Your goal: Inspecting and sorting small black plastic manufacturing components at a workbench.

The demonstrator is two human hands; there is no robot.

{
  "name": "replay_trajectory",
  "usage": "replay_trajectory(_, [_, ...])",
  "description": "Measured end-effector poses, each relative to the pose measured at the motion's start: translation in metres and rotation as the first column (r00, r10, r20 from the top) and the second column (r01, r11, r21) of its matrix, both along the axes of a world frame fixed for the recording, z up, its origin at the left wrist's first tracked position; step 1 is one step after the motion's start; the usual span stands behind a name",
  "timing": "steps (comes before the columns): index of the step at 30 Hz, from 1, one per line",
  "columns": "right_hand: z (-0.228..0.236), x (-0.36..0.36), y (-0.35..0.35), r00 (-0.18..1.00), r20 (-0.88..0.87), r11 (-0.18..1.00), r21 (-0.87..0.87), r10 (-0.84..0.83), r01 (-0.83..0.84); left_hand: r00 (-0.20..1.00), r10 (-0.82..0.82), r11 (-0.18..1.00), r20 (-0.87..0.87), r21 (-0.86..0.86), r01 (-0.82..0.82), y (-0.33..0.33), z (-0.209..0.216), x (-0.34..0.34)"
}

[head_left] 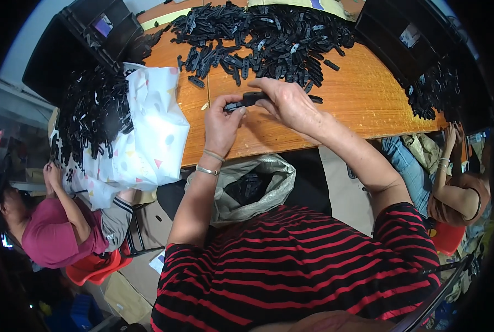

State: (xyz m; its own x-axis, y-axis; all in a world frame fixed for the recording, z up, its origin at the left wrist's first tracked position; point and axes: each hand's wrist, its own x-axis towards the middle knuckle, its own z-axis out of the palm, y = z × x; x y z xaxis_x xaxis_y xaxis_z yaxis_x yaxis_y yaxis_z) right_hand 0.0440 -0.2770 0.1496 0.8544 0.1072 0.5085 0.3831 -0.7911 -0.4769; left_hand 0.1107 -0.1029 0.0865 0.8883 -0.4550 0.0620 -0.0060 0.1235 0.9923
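Observation:
Above the near edge of the wooden table, both of my hands meet at a small black plastic piece (253,99). My left hand (224,124), with bands at the wrist, pinches its left end, where a narrower dark part sticks out between thumb and fingers. From the other side, my right hand (292,105) grips the thicker end. Whether this is one part or two joined parts I cannot tell. Just beyond my hands lies a large heap of long black plastic parts (288,41), with several loose ones at its front.
An open woven sack (283,180) with dark parts inside is at my lap. Black crates (56,69) stand left and right. A patterned plastic sheet (156,124) and another heap lie to the left. One person sits on each side, on red seats.

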Motion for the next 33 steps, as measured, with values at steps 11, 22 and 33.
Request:
replay_trajectory(11, [0.000,-0.007,0.005,0.996,0.037,0.990,-0.123,0.079,-0.074,0.999,-0.052,0.998,0.010,-0.037,0.053,0.004,0.025,-0.017])
replay_trajectory(22, [-0.005,-0.009,0.010,0.999,0.038,0.991,-0.132,0.026,-0.020,0.996,-0.079,0.982,-0.038,-0.174,0.071,0.002,0.031,-0.025])
replay_trajectory(33, [0.000,-0.002,0.011,0.928,-0.368,0.980,0.198,0.061,0.014,0.986,-0.054,0.998,0.159,-0.025,0.058,0.012,0.040,-0.031])
